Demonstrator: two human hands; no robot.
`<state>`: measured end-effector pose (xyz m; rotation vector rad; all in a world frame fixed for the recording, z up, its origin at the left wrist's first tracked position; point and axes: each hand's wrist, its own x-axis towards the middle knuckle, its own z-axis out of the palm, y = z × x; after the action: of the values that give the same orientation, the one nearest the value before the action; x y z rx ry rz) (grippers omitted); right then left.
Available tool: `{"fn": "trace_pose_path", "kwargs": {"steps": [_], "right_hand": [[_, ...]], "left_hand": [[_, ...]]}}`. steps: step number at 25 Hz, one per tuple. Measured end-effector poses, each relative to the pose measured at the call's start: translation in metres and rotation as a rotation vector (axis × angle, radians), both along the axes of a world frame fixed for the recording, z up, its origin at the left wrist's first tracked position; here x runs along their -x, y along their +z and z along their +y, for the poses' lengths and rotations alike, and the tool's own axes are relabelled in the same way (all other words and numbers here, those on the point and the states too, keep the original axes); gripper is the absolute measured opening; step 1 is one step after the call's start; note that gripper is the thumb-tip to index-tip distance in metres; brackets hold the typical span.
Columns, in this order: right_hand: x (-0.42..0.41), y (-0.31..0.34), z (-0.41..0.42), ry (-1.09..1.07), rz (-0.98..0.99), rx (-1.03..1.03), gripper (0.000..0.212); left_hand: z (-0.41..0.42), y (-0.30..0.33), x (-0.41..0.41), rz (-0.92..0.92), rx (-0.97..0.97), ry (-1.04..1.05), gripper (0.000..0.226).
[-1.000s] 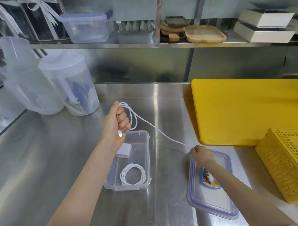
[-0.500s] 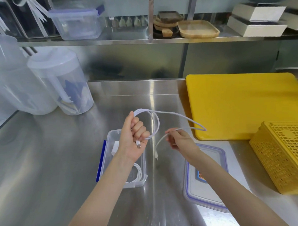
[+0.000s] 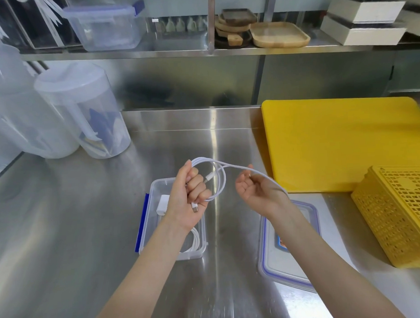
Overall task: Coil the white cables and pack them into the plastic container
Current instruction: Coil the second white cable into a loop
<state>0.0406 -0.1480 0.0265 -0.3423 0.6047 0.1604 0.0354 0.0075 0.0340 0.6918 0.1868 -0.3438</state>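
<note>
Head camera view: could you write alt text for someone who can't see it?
Over a steel counter, the left hand grips a coiled white cable while the right hand guides its last loop. Below sits an open plastic container holding a white charger and another coiled cable.

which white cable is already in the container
The coiled cable lying in the clear container, beside the white charger. The other cable is in the air, gripped by the left hand.
</note>
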Motion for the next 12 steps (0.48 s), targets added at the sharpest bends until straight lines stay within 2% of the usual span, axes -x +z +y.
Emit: {"fn": "trace_pose_path", "kwargs": {"steps": [5, 7, 12], "right_hand": [[0.007, -0.001, 0.004, 0.153, 0.031, -0.018, 0.04], [0.008, -0.001, -0.001, 0.18, 0.032, -0.046, 0.034], [0.009, 0.001, -0.012, 0.305, 0.024, -0.138, 0.025]], "left_hand": [[0.003, -0.001, 0.001, 0.005, -0.018, -0.003, 0.053], [0.004, -0.001, 0.002, -0.001, -0.035, -0.029, 0.052], [0.002, 0.003, 0.004, -0.01, 0.002, -0.107, 0.029]]}}
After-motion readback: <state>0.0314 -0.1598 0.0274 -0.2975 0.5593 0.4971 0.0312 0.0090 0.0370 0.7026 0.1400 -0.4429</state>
